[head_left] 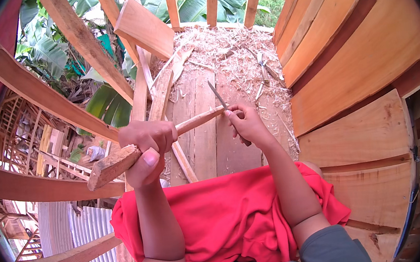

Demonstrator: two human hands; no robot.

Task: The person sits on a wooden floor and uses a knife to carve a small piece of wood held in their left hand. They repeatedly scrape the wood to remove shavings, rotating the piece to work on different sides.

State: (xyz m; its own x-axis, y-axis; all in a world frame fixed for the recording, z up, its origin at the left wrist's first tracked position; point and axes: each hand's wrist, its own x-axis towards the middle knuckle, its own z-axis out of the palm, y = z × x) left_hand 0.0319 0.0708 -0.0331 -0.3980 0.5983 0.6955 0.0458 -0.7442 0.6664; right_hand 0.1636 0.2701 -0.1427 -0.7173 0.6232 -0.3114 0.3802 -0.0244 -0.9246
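My left hand [146, 145] is wrapped round a wooden stick [201, 119], whose thick rough end juts out on the left. The stick slants up to the right across my lap to a narrower tip. In my right hand [247, 125] is a knife [217, 95], its thin dark blade pointing up and away to the left. The blade lies against the stick's narrow end, and the handle's butt shows below my fingers. A red cloth [224, 216] covers my lap beneath both forearms.
Curled wood shavings [242, 46] cover the far part of the plank floor [204, 144]. A wooden block [144, 29] and long wood pieces [162, 92] lean at the left beside slatted railing. A board wall [356, 59] rises on the right. Another tool [263, 66] lies among the shavings.
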